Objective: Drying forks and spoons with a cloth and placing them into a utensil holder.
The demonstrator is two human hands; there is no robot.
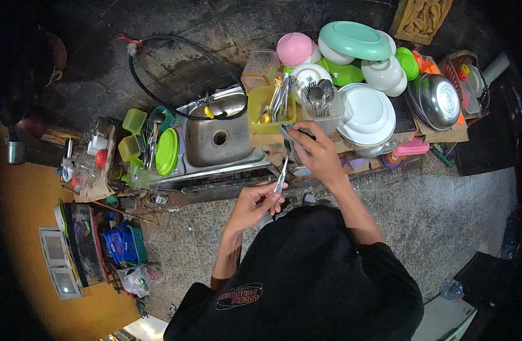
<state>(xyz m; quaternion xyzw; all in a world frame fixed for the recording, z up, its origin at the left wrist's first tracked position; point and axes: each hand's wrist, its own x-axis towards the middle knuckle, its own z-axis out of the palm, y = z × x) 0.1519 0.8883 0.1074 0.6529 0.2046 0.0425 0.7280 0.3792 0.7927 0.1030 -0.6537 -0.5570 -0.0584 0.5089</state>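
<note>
My left hand (257, 205) grips the lower handle of a metal utensil (284, 170), held upright in front of my body. Around its upper end, my right hand (317, 150) holds a dark grey cloth (302, 154); the cloth partly hides the head, so I cannot tell whether it is a spoon or a fork. Just beyond my hands stands a yellow plastic container (271, 127) with several knives and other cutlery. To its right, a clear plastic container (329, 122) holds spoons and forks.
A steel sink (201, 149) with a black hose (135, 72) lies left of the containers. White plates (366, 113), upturned bowls (294, 47) and steel basins (442, 100) crowd the counter at right. Left of the sink are a green lid (166, 151) and yellow-green tubs (134, 120).
</note>
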